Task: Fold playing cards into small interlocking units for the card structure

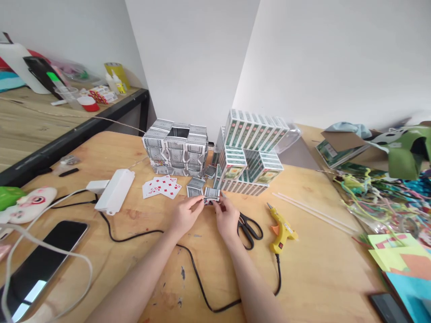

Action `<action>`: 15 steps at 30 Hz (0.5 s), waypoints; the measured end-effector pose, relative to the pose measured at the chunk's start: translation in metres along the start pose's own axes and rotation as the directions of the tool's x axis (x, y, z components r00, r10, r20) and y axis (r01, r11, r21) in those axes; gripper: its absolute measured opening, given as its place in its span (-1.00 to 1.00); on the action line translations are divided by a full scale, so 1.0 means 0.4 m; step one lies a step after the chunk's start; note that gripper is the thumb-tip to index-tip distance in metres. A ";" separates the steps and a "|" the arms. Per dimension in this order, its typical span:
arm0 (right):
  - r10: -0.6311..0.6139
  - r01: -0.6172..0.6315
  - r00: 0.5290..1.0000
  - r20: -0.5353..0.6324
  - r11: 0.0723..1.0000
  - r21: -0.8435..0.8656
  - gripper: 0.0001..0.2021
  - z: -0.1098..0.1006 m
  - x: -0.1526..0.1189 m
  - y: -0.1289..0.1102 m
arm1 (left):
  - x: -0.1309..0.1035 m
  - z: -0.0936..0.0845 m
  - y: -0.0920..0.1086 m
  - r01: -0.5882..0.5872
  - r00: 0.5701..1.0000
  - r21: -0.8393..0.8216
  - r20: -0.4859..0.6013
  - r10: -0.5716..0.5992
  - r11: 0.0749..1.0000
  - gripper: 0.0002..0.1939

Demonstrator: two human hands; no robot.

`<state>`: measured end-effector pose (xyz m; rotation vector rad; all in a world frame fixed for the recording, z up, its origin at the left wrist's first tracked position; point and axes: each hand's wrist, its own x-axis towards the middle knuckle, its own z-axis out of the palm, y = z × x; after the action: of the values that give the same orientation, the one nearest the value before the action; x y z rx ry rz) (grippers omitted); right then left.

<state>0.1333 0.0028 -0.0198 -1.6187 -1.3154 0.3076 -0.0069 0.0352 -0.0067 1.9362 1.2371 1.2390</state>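
Note:
A small folded playing card (212, 194) with a grey patterned back is pinched between my left hand (187, 214) and my right hand (227, 219), both closed on its edges. Other grey-backed cards (195, 186) lie just behind my left fingers. Several face-up red diamond cards (163, 186) are spread to the left. Behind them stands a block built of folded cards (176, 150) with a square opening on top. Stacked green and white card boxes (247, 157) rise behind my right hand. Black-handled scissors (249, 229) lie beside my right hand, their blades mostly hidden.
A yellow glue gun (282, 231) lies right of the scissors, its black cord crossing under my forearms. Two clear glue sticks (313, 211) are farther right. A white power box (115, 191) and a phone (47, 264) sit left. Craft scraps (370, 197) crowd the right.

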 end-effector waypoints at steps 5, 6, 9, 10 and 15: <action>-0.066 0.068 0.995 0.068 0.997 -0.023 -0.79 -0.001 -0.003 -0.013 | 0.009 -0.002 -0.003 0.044 0.999 -0.039 -0.021 -0.045 0.998 -0.84; -0.067 0.069 0.994 0.086 0.997 -0.015 -0.79 -0.001 -0.003 -0.016 | 0.010 -0.001 -0.005 0.052 0.998 -0.045 -0.032 -0.054 0.998 -0.84; -0.060 0.056 0.988 0.144 0.998 0.030 -0.78 -0.002 -0.003 -0.021 | 0.012 0.004 -0.012 0.080 0.995 -0.075 -0.056 -0.085 0.994 -0.82; -0.055 0.047 0.985 0.164 0.998 0.052 -0.78 -0.002 -0.003 -0.022 | 0.013 0.006 -0.014 0.091 0.993 -0.088 -0.063 -0.097 0.992 -0.82; -0.024 -0.011 0.974 0.225 0.988 0.151 -0.69 -0.005 -0.007 -0.026 | 0.014 0.011 -0.019 0.121 0.987 -0.110 -0.093 -0.131 0.987 -0.80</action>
<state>0.1275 -0.0015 -0.0113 -1.4832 -1.4311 0.5892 -0.0052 0.0438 -0.0121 1.7136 1.2973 1.3206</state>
